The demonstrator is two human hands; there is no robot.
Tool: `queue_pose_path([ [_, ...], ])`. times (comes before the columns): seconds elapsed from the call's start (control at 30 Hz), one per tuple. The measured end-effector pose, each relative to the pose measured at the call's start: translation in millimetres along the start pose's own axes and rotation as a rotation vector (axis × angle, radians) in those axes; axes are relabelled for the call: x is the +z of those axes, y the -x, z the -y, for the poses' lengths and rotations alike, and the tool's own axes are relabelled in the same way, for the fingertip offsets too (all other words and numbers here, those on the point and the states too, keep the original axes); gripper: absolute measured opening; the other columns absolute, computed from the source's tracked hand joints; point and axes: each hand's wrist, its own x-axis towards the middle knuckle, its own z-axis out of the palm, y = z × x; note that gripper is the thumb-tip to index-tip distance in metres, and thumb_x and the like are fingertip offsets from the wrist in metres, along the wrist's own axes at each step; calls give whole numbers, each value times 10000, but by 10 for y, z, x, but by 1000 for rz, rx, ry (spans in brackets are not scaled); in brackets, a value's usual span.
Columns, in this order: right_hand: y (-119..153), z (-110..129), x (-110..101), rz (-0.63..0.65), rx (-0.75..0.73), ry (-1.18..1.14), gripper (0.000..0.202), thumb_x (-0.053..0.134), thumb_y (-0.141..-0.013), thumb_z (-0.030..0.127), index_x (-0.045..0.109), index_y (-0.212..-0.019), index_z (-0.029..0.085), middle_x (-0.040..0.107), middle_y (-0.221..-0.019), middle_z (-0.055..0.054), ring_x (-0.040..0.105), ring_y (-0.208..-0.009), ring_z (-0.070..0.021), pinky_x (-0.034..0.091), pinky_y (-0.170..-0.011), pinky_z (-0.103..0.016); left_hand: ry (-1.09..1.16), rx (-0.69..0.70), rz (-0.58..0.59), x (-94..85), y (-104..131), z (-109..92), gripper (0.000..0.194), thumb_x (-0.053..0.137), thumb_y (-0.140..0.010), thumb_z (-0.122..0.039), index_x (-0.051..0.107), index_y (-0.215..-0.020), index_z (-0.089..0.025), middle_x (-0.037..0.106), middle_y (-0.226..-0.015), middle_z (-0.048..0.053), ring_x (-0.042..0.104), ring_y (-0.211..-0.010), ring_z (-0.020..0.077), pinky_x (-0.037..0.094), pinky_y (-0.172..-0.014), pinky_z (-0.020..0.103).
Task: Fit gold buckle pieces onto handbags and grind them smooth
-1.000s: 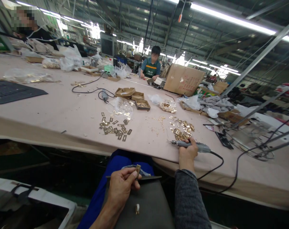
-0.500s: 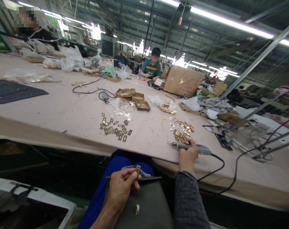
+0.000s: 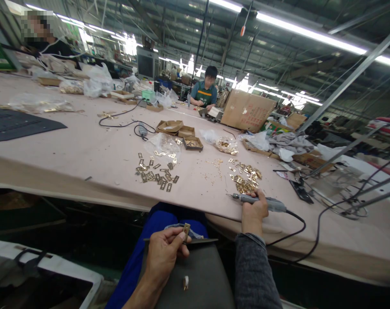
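Observation:
My left hand pinches a small brass plate upright between thumb and fingers, above the dark panel on my lap. A small white and brass piece lies on that panel. Near the table's front edge, my right hand is wrapped round a grey electric screwdriver, its tip pointing left. Just behind that hand is a pile of gold metal parts. Flat rectangular plates are scattered on the table to the left, and tiny gold bits lie between the two groups.
Small cardboard boxes and plastic bags of parts stand mid-table. A second screwdriver lies left of them. A large carton and a seated person are across the table. A black cable trails at right.

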Motion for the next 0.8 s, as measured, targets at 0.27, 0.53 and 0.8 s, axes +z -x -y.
queue_pose_path([
  [0.27,6,17,-16,9,-12,12,346,767,-720,199,430,-793,231,537,-743,77,511,-530,-73,527,-477,-223,9,0,-7,3,-9,6,410,865,-676,-444,800,-874,-91,748,-742,136,610,-441,148,488,-434,216],
  [0.53,78,59,46,-7,-10,7,355,750,-708,160,411,-782,236,520,-741,82,492,-534,-73,510,-477,-217,-4,11,11,-15,-12,21,386,851,-706,-431,800,-884,-92,749,-737,129,621,-454,150,492,-445,213],
  [0.8,554,509,213,178,124,-39,288,734,-754,141,464,-821,213,515,-763,79,466,-530,-51,536,-590,-243,-62,3,-10,21,-42,74,336,788,-744,-390,783,-853,-72,754,-735,146,632,-445,164,508,-439,229],
])
